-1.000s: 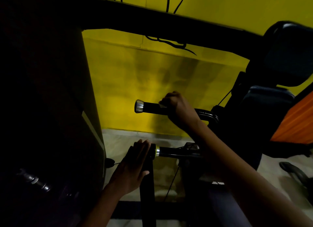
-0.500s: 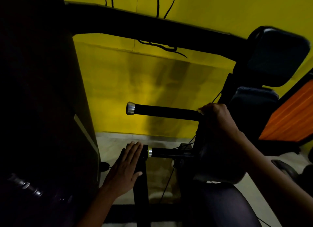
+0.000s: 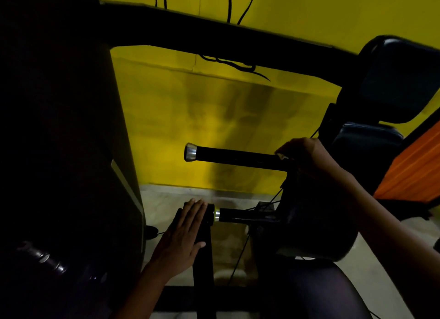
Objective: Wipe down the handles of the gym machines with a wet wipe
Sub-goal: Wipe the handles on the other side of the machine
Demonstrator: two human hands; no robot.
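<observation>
While the right hand (image 3: pixel 307 154) curls round the far-right end of the upper handle (image 3: pixel 235 157), a small pale scrap shows at its fingertips, probably the wet wipe (image 3: pixel 282 156) (too dim and small to be sure). That handle is a black horizontal bar with a silver end cap (image 3: pixel 190 152) pointing left, and most of its grip is bare between cap and hand. The left hand (image 3: pixel 183 237) lies flat, fingers straight and together, pressed on the left end of the lower handle (image 3: pixel 238 215), near and below the upper one; its fingertips stop just beside a gold-silver collar (image 3: pixel 216 214) on that bar. A black upright post (image 3: pixel 202 266) runs down from under the palm. Far background is a yellow wall (image 3: pixel 190 109) with dark cables (image 3: pixel 238 65) hanging across it. A black frame beam (image 3: pixel 214 32) crosses the top, with a wide dark column (image 3: pixel 59 128) at left. Dark padded cushions (image 3: pixel 400 85) sit at far right, with an orange panel (image 3: pixel 416 168) at the right edge. Pale floor (image 3: pixel 166 199) shows beneath the handles.
</observation>
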